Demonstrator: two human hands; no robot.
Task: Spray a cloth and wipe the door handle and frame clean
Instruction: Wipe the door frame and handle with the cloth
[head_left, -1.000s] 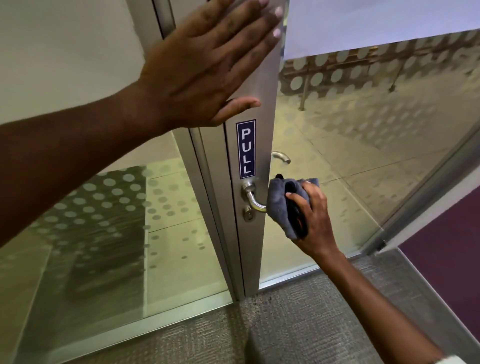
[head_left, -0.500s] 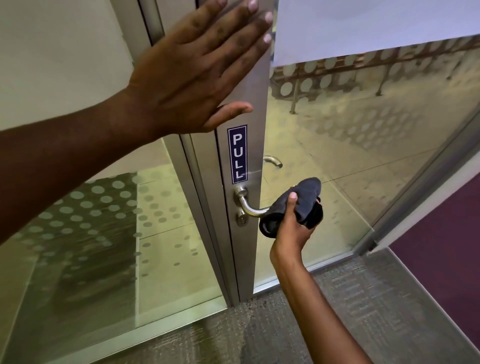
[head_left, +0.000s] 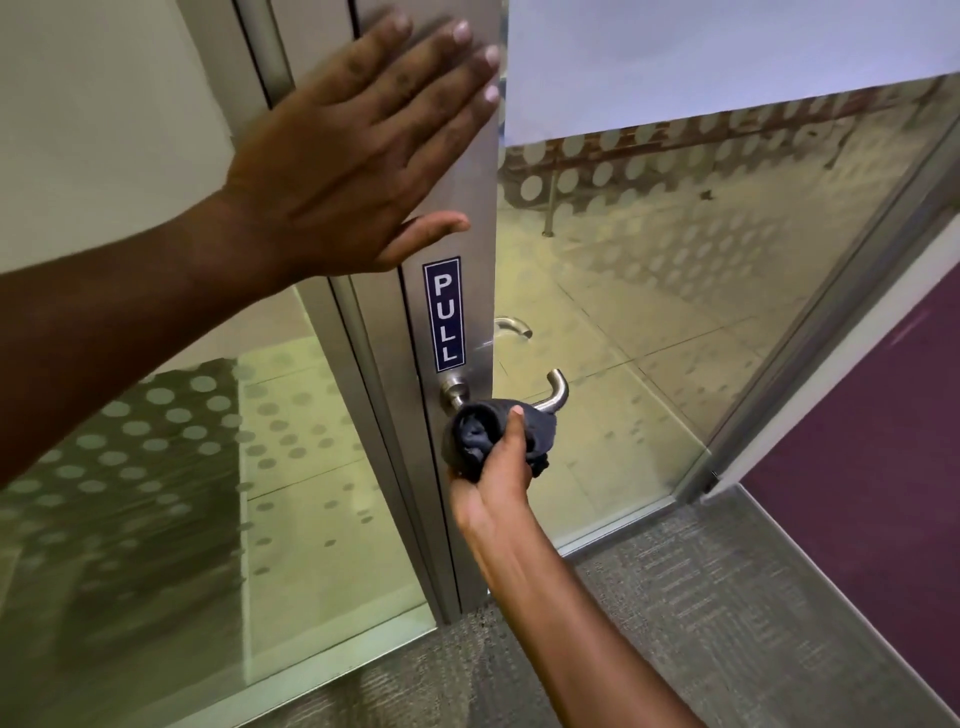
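The right hand (head_left: 491, 480), closed around a bunched dark cloth (head_left: 485, 434), is now wiping the lever handle (head_left: 550, 397) near its base (half a second earlier, its tip), while the flat, empty left hand (head_left: 358, 156) is steadying the door frame (head_left: 478, 218).

Glass partitions, carpet and a door sign in an office corridor

A dark blue sign (head_left: 443, 314) reading PULL in white letters runs vertically down the metal stile. Frosted dots pattern the glass panel (head_left: 171, 467) at left and the glass panel (head_left: 701, 270) at right, whose upper part carries a plain white film (head_left: 727, 57). Through the right glass a pale tiled floor (head_left: 613, 332) shows. Grey carpet (head_left: 727, 623) covers the near floor, meeting a purple carpet (head_left: 872, 467) at the far right beyond a white strip.
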